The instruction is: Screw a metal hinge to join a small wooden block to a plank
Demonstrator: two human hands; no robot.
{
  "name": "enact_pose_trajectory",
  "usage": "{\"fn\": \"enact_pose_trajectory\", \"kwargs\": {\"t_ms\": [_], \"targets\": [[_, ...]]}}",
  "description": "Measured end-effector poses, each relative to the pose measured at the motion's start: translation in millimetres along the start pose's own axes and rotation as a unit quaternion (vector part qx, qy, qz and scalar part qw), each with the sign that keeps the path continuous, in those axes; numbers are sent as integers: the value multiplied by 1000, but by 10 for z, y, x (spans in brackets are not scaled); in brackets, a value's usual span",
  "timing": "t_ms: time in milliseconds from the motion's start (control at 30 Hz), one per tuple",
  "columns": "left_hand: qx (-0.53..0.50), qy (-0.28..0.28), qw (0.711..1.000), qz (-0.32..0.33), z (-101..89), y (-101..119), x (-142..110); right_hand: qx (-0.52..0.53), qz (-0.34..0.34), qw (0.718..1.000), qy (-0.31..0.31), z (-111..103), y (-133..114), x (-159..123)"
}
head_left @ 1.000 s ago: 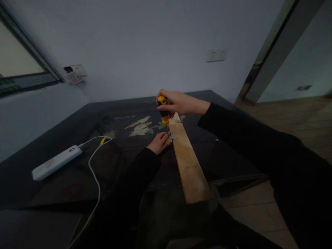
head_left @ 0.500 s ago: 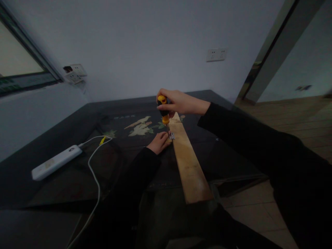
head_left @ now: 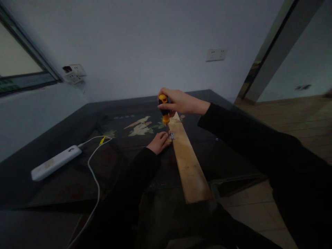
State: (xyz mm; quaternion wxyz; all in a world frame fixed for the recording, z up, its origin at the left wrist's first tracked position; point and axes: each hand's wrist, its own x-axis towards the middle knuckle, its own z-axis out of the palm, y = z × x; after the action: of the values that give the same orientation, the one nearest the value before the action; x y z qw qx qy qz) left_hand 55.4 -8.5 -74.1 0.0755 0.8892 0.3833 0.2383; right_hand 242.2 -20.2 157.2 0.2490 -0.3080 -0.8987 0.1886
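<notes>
White plastic makes up the long, slim, box-shaped device (head_left: 57,162) lying slantwise at the left of the dark, glossy counter (head_left: 223,155). A thin white cable (head_left: 94,174) leaves its right end, carries a small yellow tag (head_left: 102,140), then loops down over the front edge. Next comes a printed design of a pale bird and flowers (head_left: 140,128) (flat decoration, so nothing to bump into). Right of it, a long, pale wooden board (head_left: 190,166) runs away from the viewer, its near end jutting past the counter's edge; a small silvery metal plate (head_left: 172,136) sits at its left side.

The left hand (head_left: 158,142) lies low, palm down, fingers bent together with their tips by the plate; whether they grip anything I cannot tell. The right hand (head_left: 172,103), reaching in from the right with bent wrist, is closed around a yellow-and-black-handled screwdriver (head_left: 163,99), held nearly upright, its metal shaft pointing down at the plate beside the left fingertips.
</notes>
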Motion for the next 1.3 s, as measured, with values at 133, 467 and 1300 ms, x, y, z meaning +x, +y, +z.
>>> {"fn": "enact_pose_trajectory", "kwargs": {"t_ms": [133, 467, 1300], "targets": [[7, -7, 1000, -7, -23, 23, -7, 13, 17, 1000, 14, -2, 42, -11], [3, -1, 1000, -16, -23, 20, -12, -30, 12, 998, 51, -14, 112, -37], [4, 7, 1000, 5, -4, -1, -1, -139, -14, 990, -2, -79, -96, -26]]}}
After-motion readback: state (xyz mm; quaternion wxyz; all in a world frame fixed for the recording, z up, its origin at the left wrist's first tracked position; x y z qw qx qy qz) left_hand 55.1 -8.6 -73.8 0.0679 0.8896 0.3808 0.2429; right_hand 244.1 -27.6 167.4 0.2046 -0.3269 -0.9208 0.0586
